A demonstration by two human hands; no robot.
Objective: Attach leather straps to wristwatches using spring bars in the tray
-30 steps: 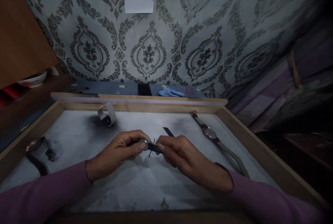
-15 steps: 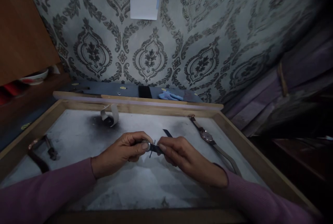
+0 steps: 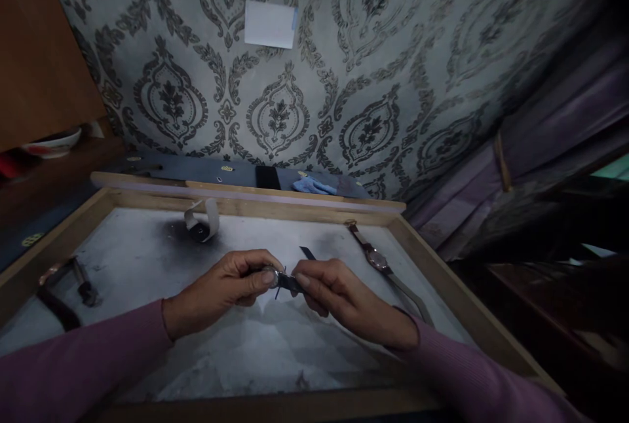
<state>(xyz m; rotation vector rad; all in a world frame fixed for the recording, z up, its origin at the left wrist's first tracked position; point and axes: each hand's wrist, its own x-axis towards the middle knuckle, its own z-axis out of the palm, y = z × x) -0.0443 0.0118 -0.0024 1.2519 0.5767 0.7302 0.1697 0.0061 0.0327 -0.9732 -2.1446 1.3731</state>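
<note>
Between the fingertips of both hands is a small wristwatch with a dark strap (image 3: 289, 283). My left hand (image 3: 233, 284) is closed, pinching the shiny watch case between thumb and fingers. My right hand (image 3: 346, 298) is closed too, gripping the dark strap. A thin dark sliver crosses the strap close to the case; I cannot tell what it is. Beyond my right fingers a flat dark strap end (image 3: 307, 253) sticks out. To the right lies another wristwatch (image 3: 376, 260), its band stretched out. The watch face between my hands is mostly hidden.
A wooden-framed tray (image 3: 246, 191) with a pale, stained bottom surrounds the work. In it lie a curled watch with a pale strap (image 3: 211, 219) and a curved brown-strapped item (image 3: 56, 302) at left. Behind the rim are a black phone-like slab (image 3: 268, 177) and a blue cloth (image 3: 314, 185).
The camera view has turned slightly, so the tray and its contents sit a little further left. Both hands keep nearly the same grip on the wristwatch.
</note>
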